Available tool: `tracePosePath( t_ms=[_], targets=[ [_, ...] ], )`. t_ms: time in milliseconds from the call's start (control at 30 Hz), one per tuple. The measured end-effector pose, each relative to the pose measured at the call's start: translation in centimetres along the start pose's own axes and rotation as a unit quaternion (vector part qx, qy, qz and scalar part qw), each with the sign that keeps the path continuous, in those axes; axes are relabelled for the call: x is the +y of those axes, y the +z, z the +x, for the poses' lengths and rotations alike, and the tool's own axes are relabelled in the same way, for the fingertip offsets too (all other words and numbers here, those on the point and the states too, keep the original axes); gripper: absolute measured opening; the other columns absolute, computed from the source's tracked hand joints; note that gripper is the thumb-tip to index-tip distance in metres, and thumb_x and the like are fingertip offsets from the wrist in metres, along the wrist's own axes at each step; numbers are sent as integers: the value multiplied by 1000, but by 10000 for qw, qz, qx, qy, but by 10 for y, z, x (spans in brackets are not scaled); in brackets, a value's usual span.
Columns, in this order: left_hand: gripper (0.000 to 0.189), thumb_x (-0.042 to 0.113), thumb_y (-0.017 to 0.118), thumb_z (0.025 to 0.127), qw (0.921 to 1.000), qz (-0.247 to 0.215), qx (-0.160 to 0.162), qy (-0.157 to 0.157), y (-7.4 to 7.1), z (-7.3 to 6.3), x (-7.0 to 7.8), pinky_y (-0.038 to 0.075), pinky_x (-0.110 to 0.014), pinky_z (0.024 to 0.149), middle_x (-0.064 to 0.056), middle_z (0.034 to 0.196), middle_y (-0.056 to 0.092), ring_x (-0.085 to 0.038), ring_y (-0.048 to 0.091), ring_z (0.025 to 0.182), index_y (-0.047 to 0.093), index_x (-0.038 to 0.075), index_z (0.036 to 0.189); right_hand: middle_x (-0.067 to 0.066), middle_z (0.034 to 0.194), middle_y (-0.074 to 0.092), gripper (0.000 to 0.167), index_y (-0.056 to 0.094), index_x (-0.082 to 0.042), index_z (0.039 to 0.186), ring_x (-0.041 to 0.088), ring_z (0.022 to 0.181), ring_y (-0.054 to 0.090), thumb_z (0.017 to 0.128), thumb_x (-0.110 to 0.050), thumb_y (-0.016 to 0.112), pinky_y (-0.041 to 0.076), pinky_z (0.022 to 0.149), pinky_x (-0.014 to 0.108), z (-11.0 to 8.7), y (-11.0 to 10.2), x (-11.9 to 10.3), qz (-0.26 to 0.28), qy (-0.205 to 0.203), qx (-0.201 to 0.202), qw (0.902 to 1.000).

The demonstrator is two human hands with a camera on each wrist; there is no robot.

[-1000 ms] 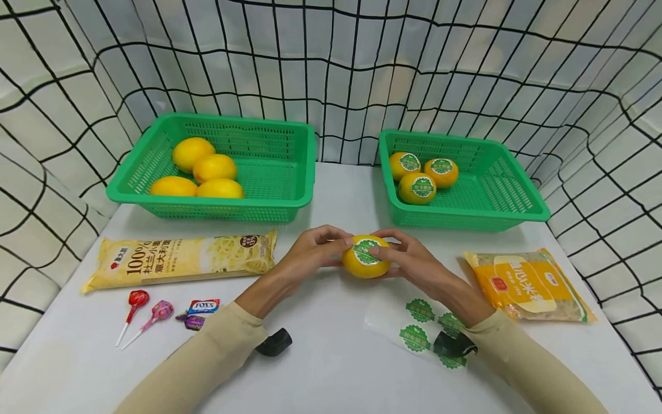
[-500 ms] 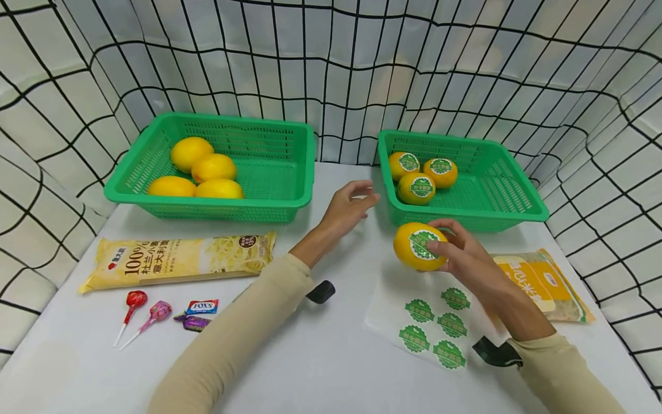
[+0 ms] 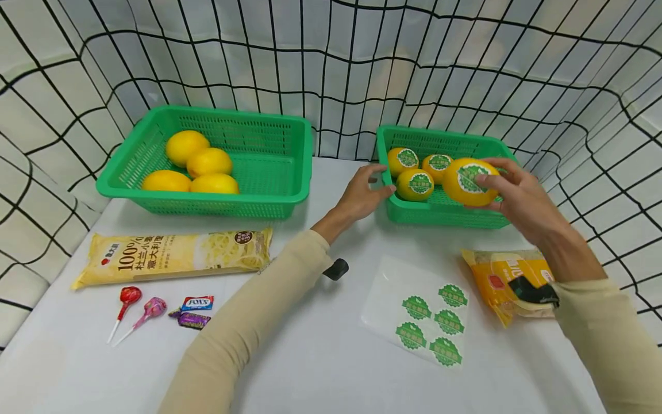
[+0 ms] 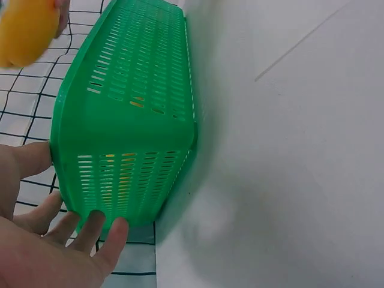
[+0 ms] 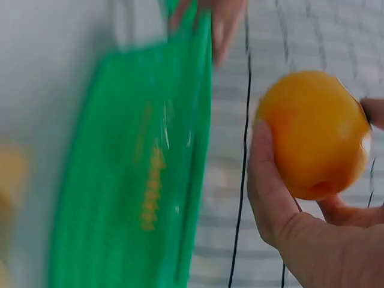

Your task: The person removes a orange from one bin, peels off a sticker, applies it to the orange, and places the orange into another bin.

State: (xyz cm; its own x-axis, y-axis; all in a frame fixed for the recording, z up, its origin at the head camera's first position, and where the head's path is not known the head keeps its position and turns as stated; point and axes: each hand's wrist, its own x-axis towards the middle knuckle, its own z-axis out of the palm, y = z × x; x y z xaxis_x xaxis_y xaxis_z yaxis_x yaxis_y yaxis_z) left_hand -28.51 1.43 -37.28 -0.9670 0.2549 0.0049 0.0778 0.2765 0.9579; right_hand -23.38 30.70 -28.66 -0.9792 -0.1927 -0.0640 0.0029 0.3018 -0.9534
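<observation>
My right hand [image 3: 532, 201] grips a yellow lemon [image 3: 455, 183] with a round green-and-white sticker [image 3: 470, 177], held above the right green basket [image 3: 445, 217]. The thumb lies over the sticker's edge. In the right wrist view the lemon [image 5: 312, 135] sits between thumb and fingers, beside the blurred basket [image 5: 132, 180]. Several stickered lemons [image 3: 415, 185] lie at that basket's left end. My left hand [image 3: 362, 195] is at the same basket's left rim. In the left wrist view its relaxed, spread fingers [image 4: 111, 246] lie along the basket's end wall [image 4: 120, 180].
Another green basket [image 3: 217, 202] with several plain lemons [image 3: 209, 163] stands at the left. A sheet of green stickers [image 3: 450, 322] lies front right, near a yellow bag [image 3: 496, 287]. A long pasta bag [image 3: 170, 256], lollipops [image 3: 130, 295] and wrapped candies [image 3: 197, 303] lie left. Black netting surrounds the table.
Both hands first held the lemon at the middle. The left hand let go and moved forward to the right basket's rim; the right hand carried the lemon right and forward, over that basket.
</observation>
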Motion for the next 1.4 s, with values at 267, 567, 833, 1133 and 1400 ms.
tracePosePath(
  t_ms=[267,567,833,1133,1400],
  targets=[
    [58,28,63,109,9999,10,-162,-1,-1,-1,0,47,-41,115,-1,172,29,-26,40,152,41,19,162,12,142,41,74,24,-4,160,16,110,59,107,-40,62,64,86,31,80,-51,-16,-1859,795,-258,9790],
    [59,29,62,109,9999,53,-157,-40,0,-3,1,47,-41,115,-1,172,27,-26,39,153,40,20,163,27,143,44,76,27,8,158,30,114,61,109,-42,57,63,93,44,124,-72,-3,-3101,1728,-1593,9212],
    [59,26,64,109,9999,2,-105,60,1,-3,-1,48,-43,114,-3,172,28,-30,40,152,41,17,162,32,153,35,71,28,12,156,45,133,51,111,-36,54,57,104,53,138,-64,8,-2955,2166,-2359,9001],
    [58,25,64,109,9999,-64,-83,109,3,-5,-2,49,-44,113,-5,172,28,-32,41,151,42,16,161,25,148,44,69,29,9,154,40,136,49,110,-38,54,50,114,52,150,-49,13,-2882,2629,-2837,8760],
    [58,26,64,109,10000,-82,-46,-4,3,-4,0,48,-44,114,-3,172,28,-30,40,151,42,18,161,36,168,4,79,0,11,161,55,155,20,114,-31,48,35,123,58,146,-60,16,-2544,3034,-3106,8642]
  ],
)
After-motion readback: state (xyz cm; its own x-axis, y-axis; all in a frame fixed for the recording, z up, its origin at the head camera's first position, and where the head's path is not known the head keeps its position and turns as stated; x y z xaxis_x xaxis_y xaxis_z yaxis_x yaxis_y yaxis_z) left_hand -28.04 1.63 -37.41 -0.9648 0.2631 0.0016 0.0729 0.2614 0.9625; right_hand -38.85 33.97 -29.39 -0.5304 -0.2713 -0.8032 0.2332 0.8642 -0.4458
